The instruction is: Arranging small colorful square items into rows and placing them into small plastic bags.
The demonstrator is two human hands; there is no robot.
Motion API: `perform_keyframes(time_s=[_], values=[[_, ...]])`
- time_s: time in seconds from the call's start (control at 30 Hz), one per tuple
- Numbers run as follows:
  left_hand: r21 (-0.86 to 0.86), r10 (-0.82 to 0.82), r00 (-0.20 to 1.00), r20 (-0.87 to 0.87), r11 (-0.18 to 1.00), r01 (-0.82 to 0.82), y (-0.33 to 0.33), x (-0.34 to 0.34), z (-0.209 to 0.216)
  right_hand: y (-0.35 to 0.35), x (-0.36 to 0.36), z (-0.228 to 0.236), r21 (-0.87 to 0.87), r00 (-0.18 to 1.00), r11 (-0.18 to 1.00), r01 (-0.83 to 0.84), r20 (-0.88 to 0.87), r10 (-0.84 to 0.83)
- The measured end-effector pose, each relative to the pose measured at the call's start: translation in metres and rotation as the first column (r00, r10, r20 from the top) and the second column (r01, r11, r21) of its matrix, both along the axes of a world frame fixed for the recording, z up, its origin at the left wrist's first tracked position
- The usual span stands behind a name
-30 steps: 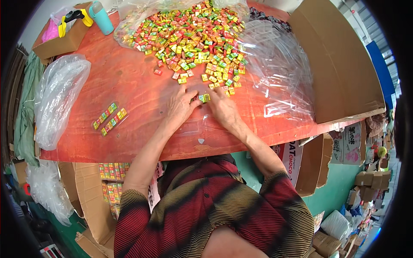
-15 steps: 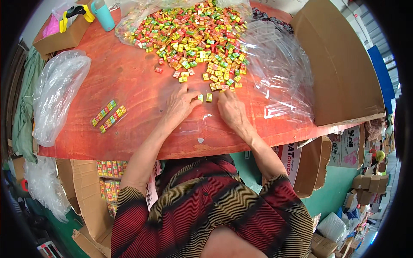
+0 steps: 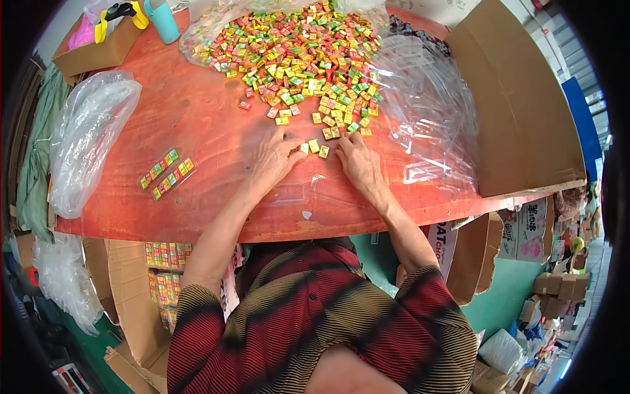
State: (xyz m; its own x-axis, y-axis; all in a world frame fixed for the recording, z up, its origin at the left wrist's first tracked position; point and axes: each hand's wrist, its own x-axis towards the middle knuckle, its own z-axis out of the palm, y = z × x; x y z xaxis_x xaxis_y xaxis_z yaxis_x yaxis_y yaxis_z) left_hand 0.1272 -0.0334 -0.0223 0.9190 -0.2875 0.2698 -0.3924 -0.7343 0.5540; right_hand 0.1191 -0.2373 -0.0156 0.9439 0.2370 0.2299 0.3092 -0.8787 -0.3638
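Left hand (image 3: 274,159): lying palm-down on the red table (image 3: 197,118), fingers loosely spread and holding nothing, fingertips touching the small yellow packets (image 3: 314,147) at the near edge of the candy pile (image 3: 295,56).

Right hand (image 3: 357,163): also lying palm-down, fingers narrow and extended, gripping nothing, fingertips resting just beside the same yellow packets, which are sitting between the two hands.

Candy pile: a broad heap of small red, yellow and green wrapped pieces, spreading across the far half of the table on clear plastic.

Packed strips (image 3: 167,173): two short rows of coloured pieces in clear wrap, lying well apart to the person's left.

Clear plastic bag (image 3: 88,138): bulging at the table's left edge.

Clear plastic sheets (image 3: 426,118): lying crumpled to the right of the pile.

Cardboard panel (image 3: 518,111): leaning at the table's right side.

Teal cup (image 3: 161,18) and cardboard box (image 3: 92,49): standing at the far left corner.

Person: wearing a striped red and olive shirt (image 3: 315,322).
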Motion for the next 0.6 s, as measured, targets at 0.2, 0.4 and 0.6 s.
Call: perform_keyframes(time_s=[0.2,0.4,0.6], values=[[0.007,-0.060,0.998,0.016,0.998,0.060,0.004,0.010,0.000,-0.002,-0.014,0.001,0.070,0.992,0.994,-0.086,-0.087,0.091],[0.020,-0.104,0.994,0.025,0.994,0.104,0.006,0.013,-0.001,0.012,-0.003,0.005,0.283,0.985,0.951,-0.121,-0.087,0.151],[0.033,-0.120,0.992,0.040,0.992,0.119,0.005,0.011,-0.003,0.017,0.008,0.004,0.180,0.953,0.952,-0.248,-0.131,0.274]])
